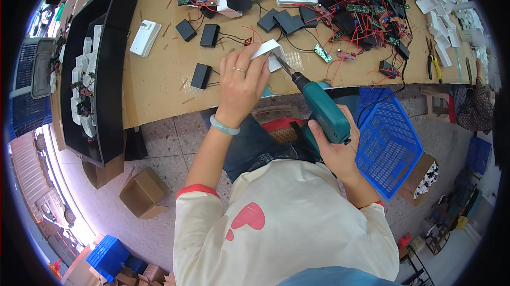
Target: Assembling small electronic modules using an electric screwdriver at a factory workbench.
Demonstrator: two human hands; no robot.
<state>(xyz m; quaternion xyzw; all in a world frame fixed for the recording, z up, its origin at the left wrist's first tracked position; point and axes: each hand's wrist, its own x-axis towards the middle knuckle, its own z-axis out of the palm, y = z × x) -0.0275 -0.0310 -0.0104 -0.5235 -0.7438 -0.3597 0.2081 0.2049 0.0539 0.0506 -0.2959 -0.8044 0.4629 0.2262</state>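
Note:
My left hand is closed on a white plastic housing, holding it tilted above the near edge of the table. In my right hand is a green electric screwdriver, its bit pointing up and left into the housing; whether the tip meets a screw is too small to tell. Close to my left hand lies a small black box with a wire. More black boxes on wires sit beyond the housing. A green circuit board rests to the right of the bit.
A heap of black boxes, red wires and boards covers the back right. White casings pile beyond it, near pliers. At left stands a black tray of white parts. A blue crate sits below the table's right side.

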